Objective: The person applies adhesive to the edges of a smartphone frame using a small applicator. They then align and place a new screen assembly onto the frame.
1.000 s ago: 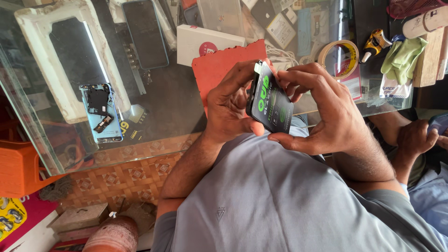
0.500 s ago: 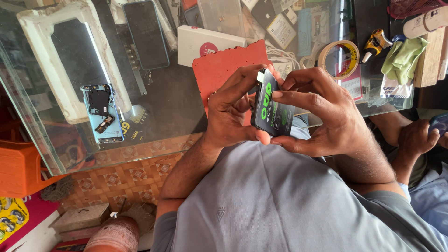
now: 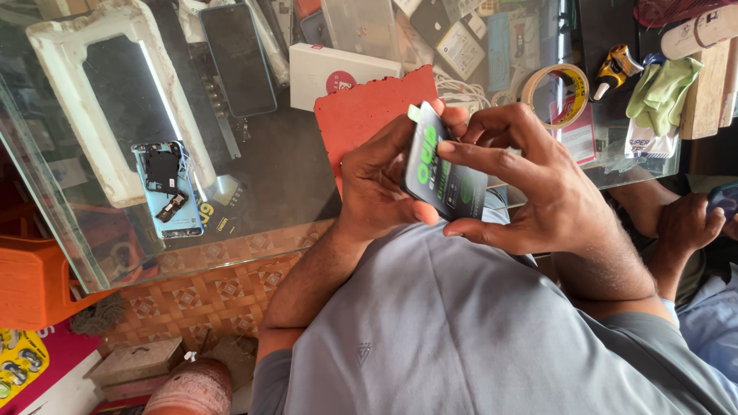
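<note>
Both my hands hold a flat black phone battery with green print, up in front of my chest at the glass table's near edge. My left hand grips its left side from behind. My right hand cradles the right side, with the index finger laid across the printed face. A small pale tab sticks out of the battery's top corner. A red mat lies on the glass just beyond my hands.
On the glass table lie an opened blue phone with bare internals, a dark phone, a white box, a white frame, a tape roll and green cloth. Another person's hand is at right. An orange stool stands at left.
The battery has tilted so that more of its printed face shows. My right index finger has slid across that face, and my left fingers have shifted along its edge.
</note>
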